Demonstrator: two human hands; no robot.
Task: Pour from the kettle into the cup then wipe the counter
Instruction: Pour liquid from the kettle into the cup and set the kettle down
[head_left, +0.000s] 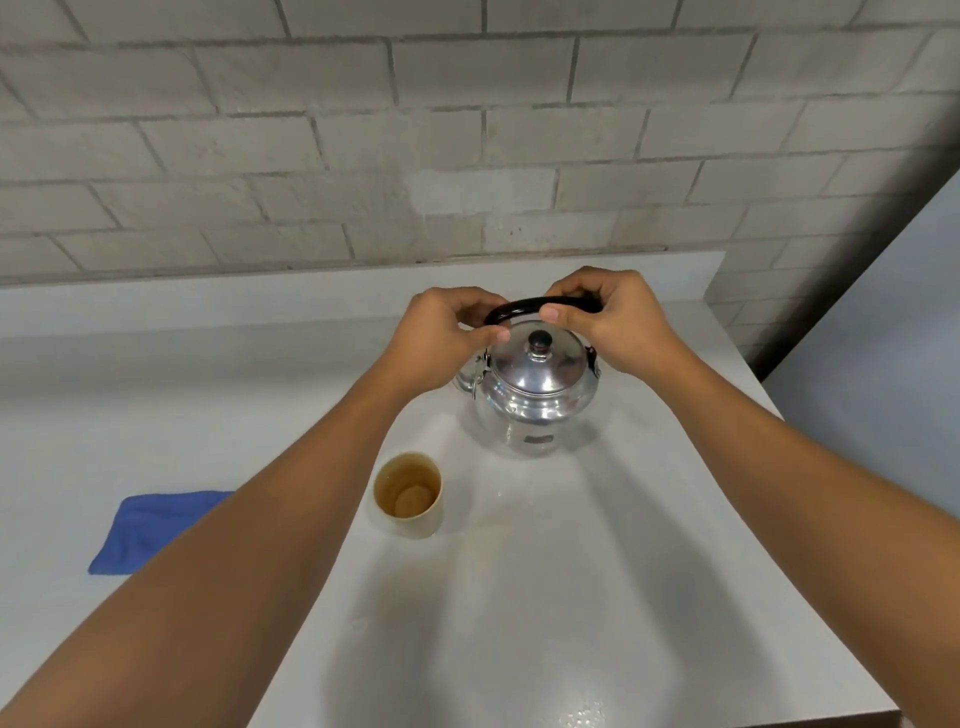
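A shiny metal kettle (530, 400) with a black knob on its lid stands upright on the white counter (571, 571), its spout pointing left. Its black arched handle (524, 307) is raised over the lid. My left hand (441, 338) grips the handle's left end and my right hand (608, 322) grips its right end. A beige cup (408, 493) stands upright just in front and left of the kettle; whether it holds liquid is unclear. A folded blue cloth (150, 530) lies on the counter at the left, partly hidden by my left forearm.
A grey brick wall (467, 156) rises behind the counter's raised back ledge. The counter's right edge runs diagonally past the kettle, with floor beyond it. A few small water drops lie on the counter near its front edge (582, 717).
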